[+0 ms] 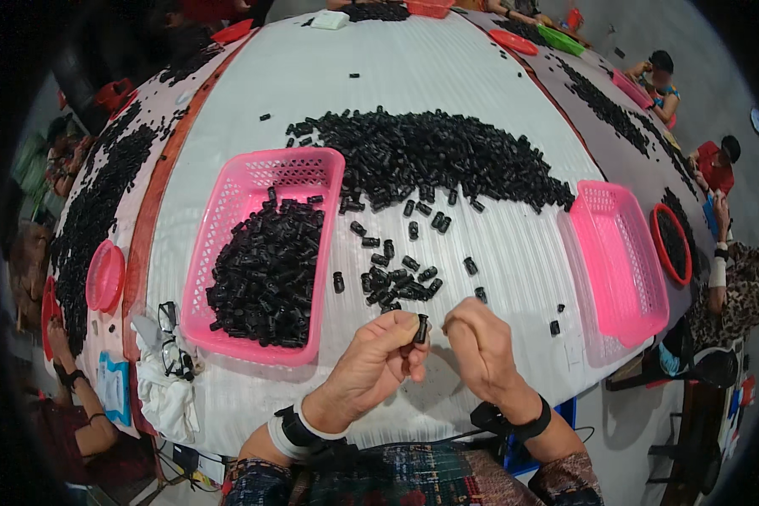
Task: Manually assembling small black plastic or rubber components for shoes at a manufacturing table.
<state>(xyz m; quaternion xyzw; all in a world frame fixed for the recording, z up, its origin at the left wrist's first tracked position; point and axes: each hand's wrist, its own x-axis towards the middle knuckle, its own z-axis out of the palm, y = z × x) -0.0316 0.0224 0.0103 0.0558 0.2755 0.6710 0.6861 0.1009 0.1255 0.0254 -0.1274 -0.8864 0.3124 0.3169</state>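
Between the thumb and fingers of my left hand (367, 358) is a small black cylindrical part (421, 329), held upright. My right hand (487, 358) is just to its right, apart from the part, with its fingers curled together. Whatever those fingers may hold is hidden. Beyond my hands lies a loose cluster of the same black parts (411, 289), and farther off spreads a large heap of them (438, 160). On the left, a pink perforated basket (332, 253) contains many more black parts.
A pink basket (607, 253) with nothing visible in it stands at the right table edge. Glasses (175, 358) rest on a white cloth (162, 396) at the near left. Other people sit at both sides, near red bowls (671, 244) and more black parts.
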